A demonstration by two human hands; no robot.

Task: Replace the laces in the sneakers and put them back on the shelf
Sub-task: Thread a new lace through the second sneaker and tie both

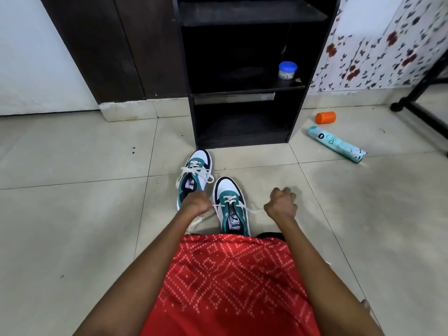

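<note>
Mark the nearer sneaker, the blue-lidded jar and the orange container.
nearer sneaker (pixel 232 208): head view, on its tongue, mid-shoe.
blue-lidded jar (pixel 287 72): head view, on its clear body below the lid.
orange container (pixel 325 117): head view, on its side.

Red garment (pixel 230 287), white dotted diamonds

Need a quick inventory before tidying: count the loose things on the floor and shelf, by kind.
Sneakers: 2
Spray can: 1
Orange container: 1
Blue-lidded jar: 1
Total: 5
</note>
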